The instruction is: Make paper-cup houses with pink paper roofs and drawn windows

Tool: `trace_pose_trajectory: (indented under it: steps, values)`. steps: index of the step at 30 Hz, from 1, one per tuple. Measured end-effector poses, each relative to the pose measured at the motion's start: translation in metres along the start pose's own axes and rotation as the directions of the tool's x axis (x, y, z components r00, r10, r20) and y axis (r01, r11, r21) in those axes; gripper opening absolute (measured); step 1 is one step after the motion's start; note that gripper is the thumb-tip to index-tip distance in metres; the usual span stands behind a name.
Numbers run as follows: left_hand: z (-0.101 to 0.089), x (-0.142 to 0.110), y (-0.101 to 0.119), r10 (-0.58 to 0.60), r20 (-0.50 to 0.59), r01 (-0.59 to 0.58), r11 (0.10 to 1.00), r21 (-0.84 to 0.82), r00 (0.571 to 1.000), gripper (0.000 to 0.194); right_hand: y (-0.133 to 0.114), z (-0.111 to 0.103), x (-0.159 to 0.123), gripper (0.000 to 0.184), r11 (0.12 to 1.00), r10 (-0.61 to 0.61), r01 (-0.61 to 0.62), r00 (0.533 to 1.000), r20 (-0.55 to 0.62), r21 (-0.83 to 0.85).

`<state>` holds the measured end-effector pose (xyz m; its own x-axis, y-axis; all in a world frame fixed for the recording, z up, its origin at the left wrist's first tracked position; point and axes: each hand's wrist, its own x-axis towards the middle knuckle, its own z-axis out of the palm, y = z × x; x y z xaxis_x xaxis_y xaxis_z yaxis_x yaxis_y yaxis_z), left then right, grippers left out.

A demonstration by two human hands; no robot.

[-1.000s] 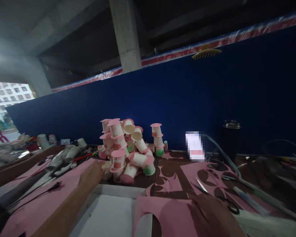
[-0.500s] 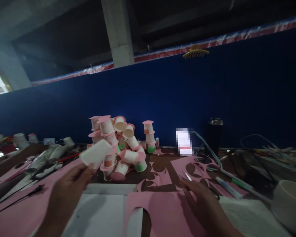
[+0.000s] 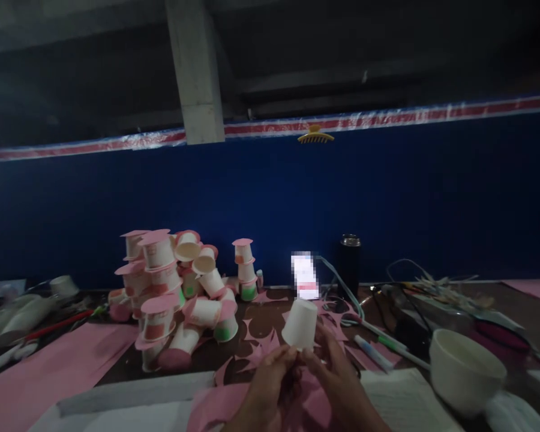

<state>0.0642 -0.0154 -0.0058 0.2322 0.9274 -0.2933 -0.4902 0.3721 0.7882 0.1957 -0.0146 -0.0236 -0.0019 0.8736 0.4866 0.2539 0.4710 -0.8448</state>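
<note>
A plain white paper cup (image 3: 300,324) is upside down in front of me, its wide rim toward my hands. My left hand (image 3: 266,384) is closed, thumb and fingers pinching the rim from the left. My right hand (image 3: 339,375) grips the rim from the right. Under both hands lies pink paper (image 3: 218,405) with cut-outs, partly hidden by them. To the left stands a pile of paper cups (image 3: 204,312) with pink discs on them, some stacked upright and others lying tipped. A short separate stack of cups (image 3: 246,273) rises behind.
Pink paper scraps (image 3: 263,351) lie beyond my hands. A lit phone (image 3: 305,279) leans near a dark flask (image 3: 350,264). A marker (image 3: 373,354) and a wide white tub (image 3: 467,372) are on the right. A pink sheet (image 3: 67,372) covers the left. A blue partition (image 3: 270,192) backs the table.
The cup has moved right, from my left hand alone into both hands, and now points upward. My right hand has come in to the rim. The view has turned right.
</note>
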Motion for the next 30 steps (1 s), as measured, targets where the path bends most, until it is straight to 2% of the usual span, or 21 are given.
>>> trace_pose_trajectory:
  steps: [1, 3, 5, 7, 9, 12, 14, 16, 18, 20, 23, 24, 26, 28, 30]
  values:
    - [-0.005, 0.002, -0.003, 0.003, 0.022, -0.004, 1.0, 0.008, 1.0, 0.029, -0.001, 0.002, 0.0, 0.045, 0.99, 0.092, -0.095, 0.995, 0.028, 0.103]
    - [-0.015, 0.006, -0.007, 0.044, 0.096, -0.048, 0.998, 0.042, 0.994, 0.031, -0.005, 0.003, -0.001, 0.047, 0.955, 0.218, -0.226, 0.974, 0.064, 0.194]
    - [-0.024, 0.008, -0.01, 0.07, 0.137, -0.084, 0.991, 0.101, 0.988, 0.03, -0.007, 0.003, -0.001, 0.047, 0.933, 0.274, -0.28, 0.96, 0.059, 0.224]
    - [-0.028, 0.009, -0.013, 0.052, 0.144, -0.065, 0.994, 0.087, 0.988, 0.027, -0.008, 0.002, -0.001, 0.045, 0.926, 0.294, -0.296, 0.955, 0.044, 0.233]
    - [-0.026, 0.008, -0.016, 0.026, 0.112, -0.018, 0.997, -0.073, 0.993, 0.023, -0.008, 0.003, -0.003, 0.042, 0.934, 0.285, -0.284, 0.958, 0.027, 0.216]
    - [-0.02, 0.005, -0.016, -0.027, 0.038, 0.038, 0.945, -0.325, 0.999, 0.018, -0.006, 0.005, -0.006, 0.045, 0.976, 0.175, -0.181, 0.983, 0.055, 0.122]
    - [-0.02, 0.004, -0.01, -0.057, -0.02, 0.045, 0.925, -0.377, 0.998, 0.009, -0.006, 0.006, -0.006, 0.047, 0.991, 0.126, -0.128, 0.991, 0.051, 0.048]
    - [-0.025, 0.006, -0.003, -0.015, -0.095, -0.025, 0.914, -0.406, 0.995, 0.003, -0.004, 0.001, -0.002, 0.046, 0.987, 0.161, -0.16, 0.984, -0.075, 0.012]
    - [-0.031, 0.01, 0.005, 0.075, -0.149, -0.133, 0.895, -0.425, 0.986, 0.003, -0.001, -0.01, 0.005, 0.046, 0.975, 0.217, -0.222, 0.935, -0.281, 0.015]
    - [-0.035, 0.012, 0.01, 0.159, -0.19, -0.227, 0.875, -0.427, 0.969, 0.006, 0.004, -0.027, 0.013, 0.048, 0.972, 0.19, -0.233, 0.866, -0.464, -0.037]
    - [-0.035, 0.014, 0.012, 0.169, -0.196, -0.24, 0.87, -0.432, 0.966, 0.007, 0.014, -0.049, 0.022, 0.05, 0.953, 0.136, -0.256, 0.839, -0.527, -0.161]
    - [-0.034, 0.013, 0.012, 0.156, -0.19, -0.226, 0.871, -0.436, 0.969, 0.008, 0.016, -0.053, 0.023, 0.049, 0.942, 0.12, -0.262, 0.846, -0.519, -0.208]
    - [-0.031, 0.012, 0.011, 0.141, -0.185, -0.211, 0.874, -0.438, 0.972, 0.009, 0.018, -0.056, 0.023, 0.042, 0.912, 0.092, -0.255, 0.89, -0.446, -0.322]
    - [-0.03, 0.01, 0.012, 0.141, -0.185, -0.21, 0.876, -0.434, 0.973, 0.009, 0.016, -0.054, 0.019, 0.03, 0.863, 0.07, -0.22, 0.944, -0.324, -0.456]
    - [-0.031, 0.01, 0.014, 0.145, -0.199, -0.219, 0.877, -0.428, 0.969, 0.008, 0.013, -0.051, 0.016, 0.024, 0.798, 0.068, -0.178, 0.976, -0.207, -0.576]
